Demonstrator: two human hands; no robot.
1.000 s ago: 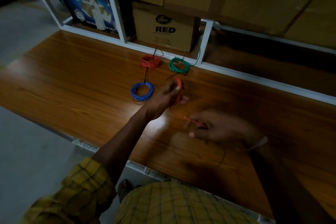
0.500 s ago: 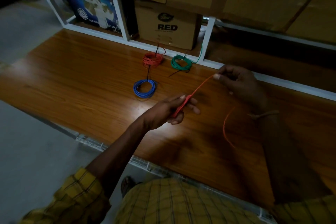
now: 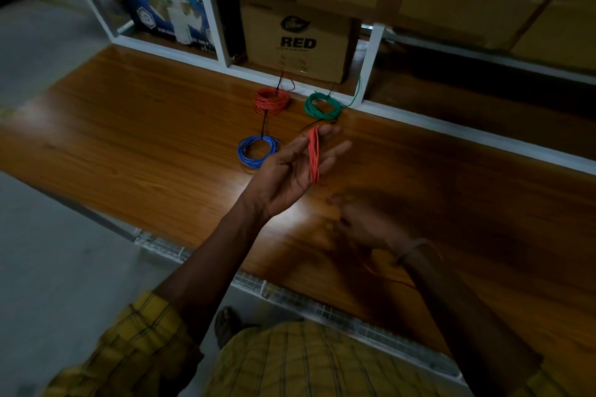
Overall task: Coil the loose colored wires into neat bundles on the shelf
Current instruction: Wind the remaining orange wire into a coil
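My left hand point(image 3: 288, 173) is raised above the wooden shelf point(image 3: 145, 138), fingers pointing away, and holds a small orange wire coil point(image 3: 314, 155) looped over them. My right hand point(image 3: 364, 226) is lower and to the right, blurred by motion. A thin orange strand point(image 3: 374, 269) trails faintly near its wrist, and its grip cannot be made out. Three finished coils lie on the shelf beyond: a red-orange one point(image 3: 272, 100), a green one point(image 3: 322, 106) and a blue one point(image 3: 258, 151).
A cardboard box marked RED point(image 3: 296, 39) and a blue printed box point(image 3: 164, 6) stand behind a white frame point(image 3: 372, 64) at the back. More cartons sit above. The shelf's front edge point(image 3: 290, 295) runs near my knees, with grey floor point(image 3: 48, 235) to the left.
My right hand has swung from up near the frame down to below my left hand. The orange strand that was stretched between the hands is no longer taut. My left hand rose slightly.
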